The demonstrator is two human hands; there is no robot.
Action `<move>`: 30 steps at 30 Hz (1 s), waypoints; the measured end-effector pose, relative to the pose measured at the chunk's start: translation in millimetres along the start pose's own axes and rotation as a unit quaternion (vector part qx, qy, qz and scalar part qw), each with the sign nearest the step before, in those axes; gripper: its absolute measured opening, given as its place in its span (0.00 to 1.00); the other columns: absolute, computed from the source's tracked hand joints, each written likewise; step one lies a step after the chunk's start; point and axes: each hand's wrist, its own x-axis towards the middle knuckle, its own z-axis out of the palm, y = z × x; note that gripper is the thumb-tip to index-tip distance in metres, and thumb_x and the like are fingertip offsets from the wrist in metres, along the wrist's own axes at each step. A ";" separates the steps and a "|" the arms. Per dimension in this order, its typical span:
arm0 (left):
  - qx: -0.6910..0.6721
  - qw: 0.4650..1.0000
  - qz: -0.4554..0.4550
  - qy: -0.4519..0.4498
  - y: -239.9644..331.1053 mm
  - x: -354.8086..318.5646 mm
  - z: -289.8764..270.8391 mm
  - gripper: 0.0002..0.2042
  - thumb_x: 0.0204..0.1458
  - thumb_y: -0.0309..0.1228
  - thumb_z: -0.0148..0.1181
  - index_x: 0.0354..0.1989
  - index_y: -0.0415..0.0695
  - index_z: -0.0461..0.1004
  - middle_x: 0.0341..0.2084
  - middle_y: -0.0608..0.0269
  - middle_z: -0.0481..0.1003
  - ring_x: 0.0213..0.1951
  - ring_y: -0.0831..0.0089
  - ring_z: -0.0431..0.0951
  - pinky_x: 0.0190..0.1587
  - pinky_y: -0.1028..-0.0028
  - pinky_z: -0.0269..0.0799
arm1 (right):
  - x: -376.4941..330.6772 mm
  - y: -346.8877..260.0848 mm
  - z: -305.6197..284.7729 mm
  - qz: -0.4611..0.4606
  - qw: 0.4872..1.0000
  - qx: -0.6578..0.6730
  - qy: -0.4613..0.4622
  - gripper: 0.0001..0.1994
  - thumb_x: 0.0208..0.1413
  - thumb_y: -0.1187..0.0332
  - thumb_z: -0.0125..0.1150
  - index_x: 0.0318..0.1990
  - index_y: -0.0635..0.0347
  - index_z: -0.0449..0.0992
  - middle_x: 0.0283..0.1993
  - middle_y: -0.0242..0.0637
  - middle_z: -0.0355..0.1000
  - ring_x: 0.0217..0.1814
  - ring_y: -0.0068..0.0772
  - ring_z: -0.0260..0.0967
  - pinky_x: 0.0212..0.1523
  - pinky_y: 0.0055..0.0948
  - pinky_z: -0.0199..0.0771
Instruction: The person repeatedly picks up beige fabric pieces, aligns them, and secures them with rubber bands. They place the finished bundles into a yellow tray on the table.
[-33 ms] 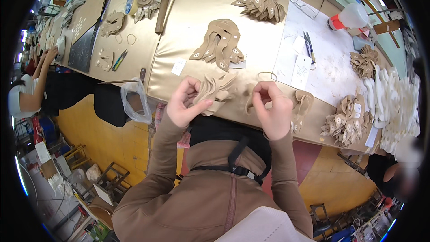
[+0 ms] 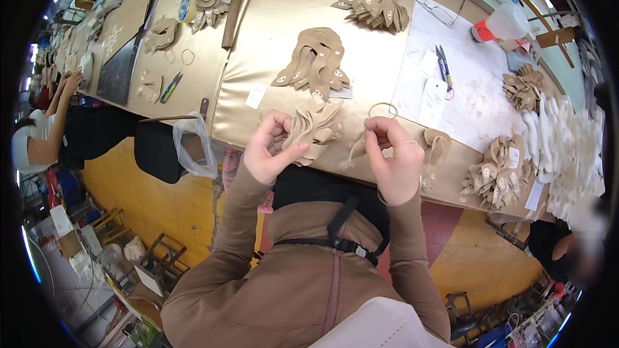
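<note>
Over the table's near edge, my left hand (image 2: 271,148) is closed around a bundle of tan strap pieces (image 2: 311,122), flat, curved and stacked in layers. Its thumb presses on the near side of the stack. To the right, my right hand (image 2: 394,158) pinches a single tan strap piece (image 2: 356,149) between thumb and fingertips. That piece hangs toward the bundle, apart from it. More loose strap pieces (image 2: 436,147) lie just right of my right hand. A thin tan ring-shaped band (image 2: 383,110) rests on the table beyond my fingers.
A larger pile of strap pieces (image 2: 314,61) lies ahead on the gold table cover (image 2: 258,51). Tagged bunches (image 2: 500,174) sit at the right and far side. Scissors (image 2: 443,64) lie on white paper (image 2: 474,90). Left are a wooden bar (image 2: 235,13) and snips (image 2: 171,87). A co-worker (image 2: 48,125) is at far left.
The strap piece in my right hand has turned, and its free end now points down and left. My left hand keeps its hold, with the bundle slightly shifted.
</note>
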 end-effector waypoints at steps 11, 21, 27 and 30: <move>-0.093 0.995 -0.014 -0.015 -21.4 0.1 27.4 0.13 0.53 0.19 0.60 0.43 0.42 0.63 0.38 0.69 0.69 0.41 0.85 0.69 0.46 0.81 0.67 | -21.5 -5.1 12.4 -0.076 0.995 -0.034 0.046 0.09 0.49 0.79 0.67 0.39 0.67 0.80 0.33 0.41 0.75 0.30 0.30 0.73 0.32 0.26 0.74; -0.076 0.997 0.026 0.019 -13.8 15.1 -21.1 0.11 0.52 0.21 0.53 0.43 0.41 0.63 0.37 0.64 0.73 0.39 0.81 0.70 0.44 0.81 0.65 | -41.4 -10.2 -92.7 -0.218 0.961 -0.167 0.039 0.14 0.43 0.87 0.68 0.40 0.66 0.81 0.34 0.42 0.79 0.33 0.35 0.78 0.34 0.25 0.78; -0.084 0.996 0.022 0.034 -9.0 17.4 -23.3 0.11 0.52 0.20 0.51 0.43 0.40 0.62 0.37 0.63 0.73 0.38 0.81 0.70 0.44 0.81 0.65 | -68.6 -12.1 -139.7 -0.141 0.983 -0.075 -0.096 0.17 0.44 0.88 0.64 0.44 0.66 0.79 0.35 0.40 0.78 0.31 0.33 0.77 0.32 0.24 0.76; -0.072 0.997 0.016 0.009 -9.9 17.0 -21.3 0.11 0.52 0.20 0.51 0.44 0.40 0.62 0.37 0.63 0.73 0.37 0.82 0.69 0.43 0.81 0.64 | -67.9 0.3 -157.1 -0.034 0.985 -0.105 -0.136 0.14 0.50 0.82 0.64 0.46 0.65 0.79 0.35 0.40 0.78 0.31 0.29 0.75 0.33 0.23 0.74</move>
